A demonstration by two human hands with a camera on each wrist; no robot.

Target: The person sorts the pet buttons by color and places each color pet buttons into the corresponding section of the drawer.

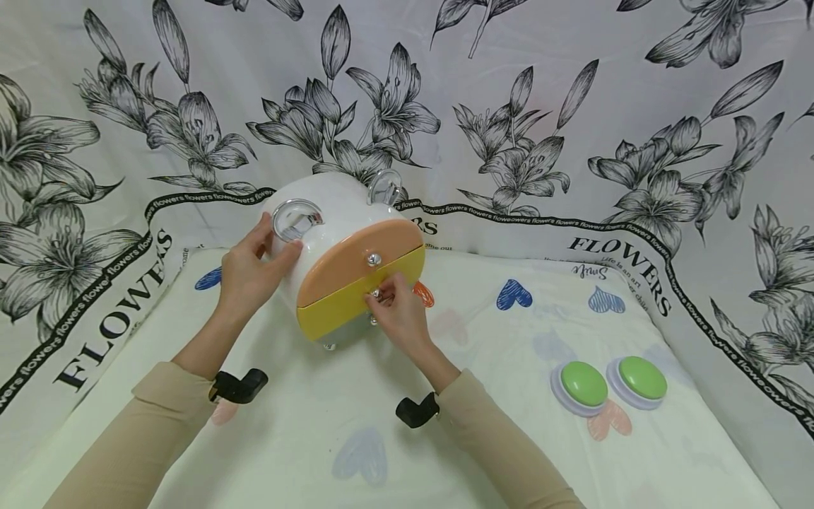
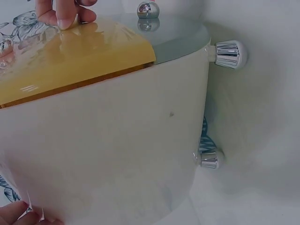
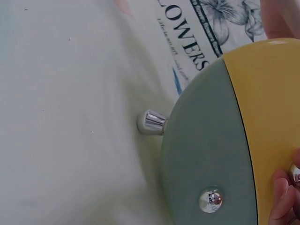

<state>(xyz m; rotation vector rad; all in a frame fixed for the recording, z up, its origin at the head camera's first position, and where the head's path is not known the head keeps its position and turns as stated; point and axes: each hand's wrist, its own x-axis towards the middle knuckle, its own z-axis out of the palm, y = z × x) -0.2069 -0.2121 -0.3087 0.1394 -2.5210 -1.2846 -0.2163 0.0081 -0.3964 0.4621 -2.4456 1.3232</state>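
Note:
A small white drawer chest (image 1: 343,194) with rounded sides stands tilted on the bed-like surface. Its front has an orange drawer (image 1: 340,265), a yellow drawer (image 1: 337,304) and a grey-green drawer (image 3: 206,140), with silver knobs. In the left wrist view the yellow drawer's front stands slightly out from the body, with a thin gap behind it. My left hand (image 1: 248,272) grips the chest's left side beside a clear-and-silver ring (image 1: 297,220), thumb on the white shell. With thumb and fingers, my right hand (image 1: 403,314) pinches the yellow drawer's knob (image 3: 295,174).
Two green push buttons (image 1: 584,384) with pale bases lie to the right on the heart-printed cloth (image 1: 483,438). Behind the chest rises a white flower-printed cloth (image 1: 483,42). Silver feet (image 2: 229,54) stick out under the chest. A second ring (image 1: 385,187) stands on top.

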